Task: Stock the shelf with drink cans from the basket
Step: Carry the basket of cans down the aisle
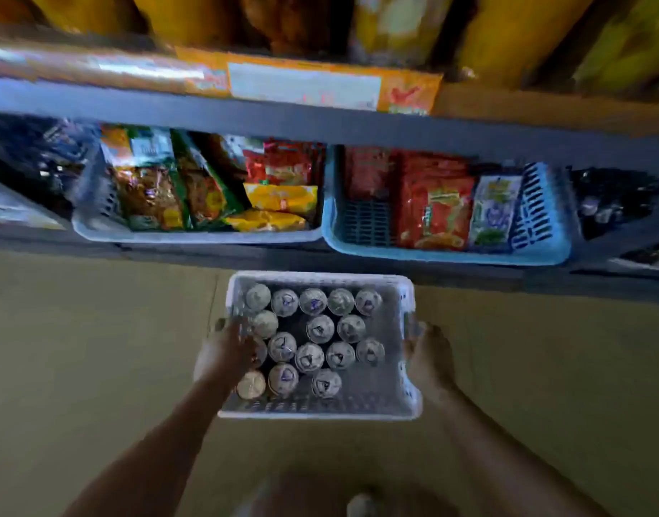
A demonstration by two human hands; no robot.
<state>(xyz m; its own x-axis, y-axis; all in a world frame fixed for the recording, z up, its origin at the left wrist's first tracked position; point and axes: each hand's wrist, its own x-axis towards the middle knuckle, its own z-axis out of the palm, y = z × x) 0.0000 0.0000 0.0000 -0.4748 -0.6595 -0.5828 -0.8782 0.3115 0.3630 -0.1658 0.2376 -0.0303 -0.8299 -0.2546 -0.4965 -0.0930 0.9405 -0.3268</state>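
Observation:
A white slotted basket (322, 406) sits low in front of the shelving, above the tan floor. Several drink cans (320, 328) stand upright inside it, silver tops up. My left hand (227, 350) grips the basket's left rim, its fingers curled over the edge beside the cans. On the opposite side, my right hand (428, 354) holds the right rim from outside. The grey shelf (432, 130) runs across the view above the basket.
On the lower shelf stand a white bin (193, 236) of snack packets and a blue bin (443, 255) of red packets. Dark items fill the shelf's far left and right. Yellow bags line the top shelf. Tan floor (78, 348) spreads around the basket.

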